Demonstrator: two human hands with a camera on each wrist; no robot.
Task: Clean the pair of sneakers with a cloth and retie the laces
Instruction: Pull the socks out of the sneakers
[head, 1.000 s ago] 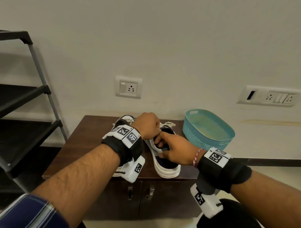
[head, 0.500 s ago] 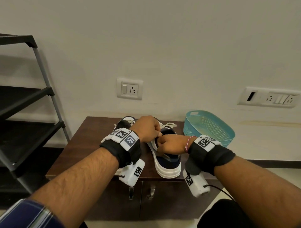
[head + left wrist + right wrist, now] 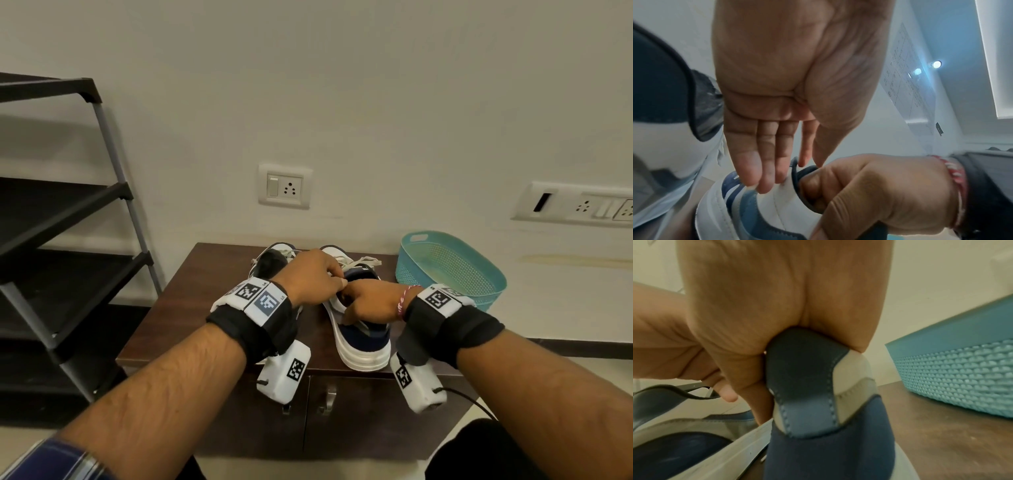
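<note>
Two navy-and-white sneakers stand side by side on a brown cabinet [image 3: 205, 291], toes toward the wall. My right hand [image 3: 356, 301] grips the heel of the right sneaker [image 3: 363, 342], fingers curled inside its opening and the navy heel tab [image 3: 803, 386] against the palm. My left hand [image 3: 334, 279] meets it at the collar: three fingers [image 3: 766, 162] lie along the white side of the right sneaker [image 3: 777, 203], while thumb and forefinger pinch the dark rim. Loose beige laces [image 3: 359, 263] lie over the tongue. My left wrist mostly hides the left sneaker [image 3: 270, 263]. No cloth is in view.
A teal plastic basket [image 3: 452, 270] stands on the cabinet's right end, close to the sneaker. A dark shelf rack [image 3: 68, 205] stands to the left. Wall sockets [image 3: 284, 186] sit above the cabinet. The cabinet's front edge lies just under my wrists.
My right hand has turned and shifted from the sneaker's side onto its heel, the forearm rising. My left hand has stayed at the collar.
</note>
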